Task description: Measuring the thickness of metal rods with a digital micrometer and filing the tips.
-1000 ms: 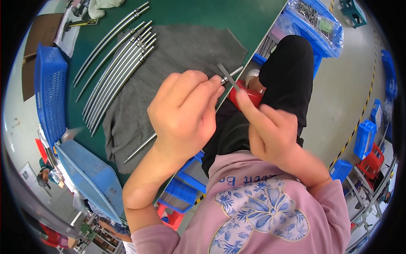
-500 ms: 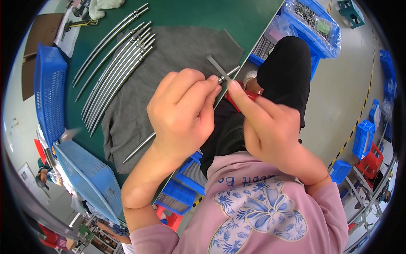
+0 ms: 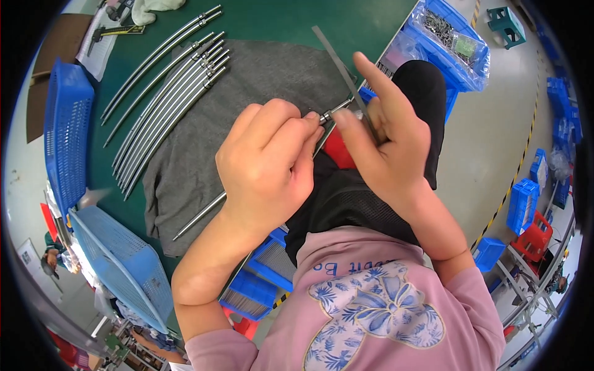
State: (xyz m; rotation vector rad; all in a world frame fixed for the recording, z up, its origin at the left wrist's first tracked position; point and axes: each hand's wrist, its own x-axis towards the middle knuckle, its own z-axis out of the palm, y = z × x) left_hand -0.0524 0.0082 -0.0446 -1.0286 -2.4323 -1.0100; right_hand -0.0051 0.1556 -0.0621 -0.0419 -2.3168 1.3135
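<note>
my left hand [image 3: 266, 164] was closed around a metal rod [image 3: 198, 216], its fingers [image 3: 303, 133] pinching the rod's upper end while the rest ran down under my palm over the grey cloth [image 3: 247, 80]. my right hand [image 3: 387, 145] met it at that tip, thumb and curled fingers gripping a thin flat file [image 3: 337, 59] that slanted up and away, its index finger stretched loose. more rods [image 3: 164, 99] lay side by side on the green tabletop [image 3: 297, 21] to the upper left, well apart. blue baskets [image 3: 65, 136] stood at the left edge. my left hand hid most of the rod's middle.
</note>
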